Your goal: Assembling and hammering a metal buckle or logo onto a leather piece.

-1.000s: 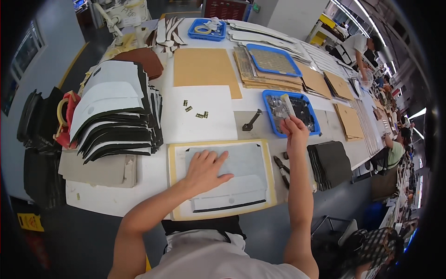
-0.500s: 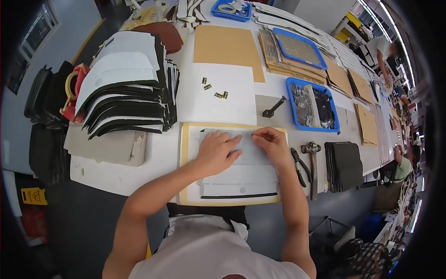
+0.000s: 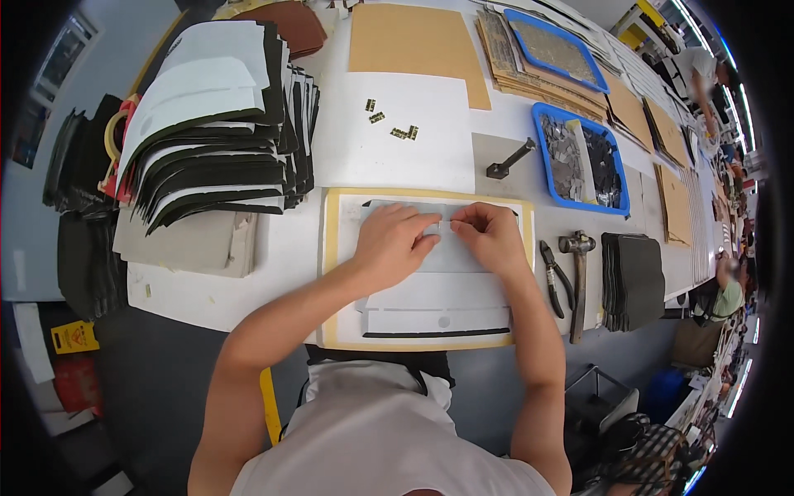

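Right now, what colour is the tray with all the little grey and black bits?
Bright blue; the tray shows best in the head view.

The left forearm point(image 3: 310, 306) slanted toward two o'clock, the right forearm point(image 3: 533, 331) toward eleven. The left hand point(image 3: 399, 240) lay palm down, thumb and forefinger parted toward three o'clock. The right hand point(image 3: 481, 236) faced it — thumb and forefinger drawn close, aimed at nine — their contact too small to read.

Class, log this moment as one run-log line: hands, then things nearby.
left hand: resting on grey-white panel | right hand: fingertips together over panel, contents unclear | right of panel: pliers, hammer | beyond: blue tray
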`<state>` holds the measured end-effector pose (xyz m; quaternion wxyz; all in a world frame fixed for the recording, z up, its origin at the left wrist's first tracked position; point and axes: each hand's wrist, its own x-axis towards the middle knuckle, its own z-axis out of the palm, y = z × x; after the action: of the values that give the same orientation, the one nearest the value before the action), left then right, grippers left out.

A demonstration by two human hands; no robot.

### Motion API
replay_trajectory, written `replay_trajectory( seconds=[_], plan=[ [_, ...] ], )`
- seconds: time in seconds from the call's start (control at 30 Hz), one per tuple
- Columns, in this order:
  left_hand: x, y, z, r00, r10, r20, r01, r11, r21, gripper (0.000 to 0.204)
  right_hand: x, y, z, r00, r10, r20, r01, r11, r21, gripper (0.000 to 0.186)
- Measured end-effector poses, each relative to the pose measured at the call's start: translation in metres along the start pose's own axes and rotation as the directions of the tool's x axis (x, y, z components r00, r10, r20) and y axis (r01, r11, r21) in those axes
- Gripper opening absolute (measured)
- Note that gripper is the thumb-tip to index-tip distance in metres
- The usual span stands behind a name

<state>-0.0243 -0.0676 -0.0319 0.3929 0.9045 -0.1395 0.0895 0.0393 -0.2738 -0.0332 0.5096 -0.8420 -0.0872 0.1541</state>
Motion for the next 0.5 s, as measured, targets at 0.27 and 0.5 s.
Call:
replay_trajectory(
  seconds=[0.27, 0.5],
  plan=[
    [0.0015, 0.0004, 0.0009, 0.997, -0.051, 0.066, 0.05, 0.999, 0.008, 0.025, -0.0007, -0.0032, 0.0009, 1.0, -0.011, -0.001, 0.011, 0.994, -0.107, 0.014],
    [0.0014, -0.0013, 0.0017, 0.999, -0.051, 0.011, 0.051, 0.998, -0.024, 0.027, 0.0012, -0.0053, 0.0014, 1.0, -0.018, -0.007, 0.017, 0.985, -0.17, 0.014]
  ],
)
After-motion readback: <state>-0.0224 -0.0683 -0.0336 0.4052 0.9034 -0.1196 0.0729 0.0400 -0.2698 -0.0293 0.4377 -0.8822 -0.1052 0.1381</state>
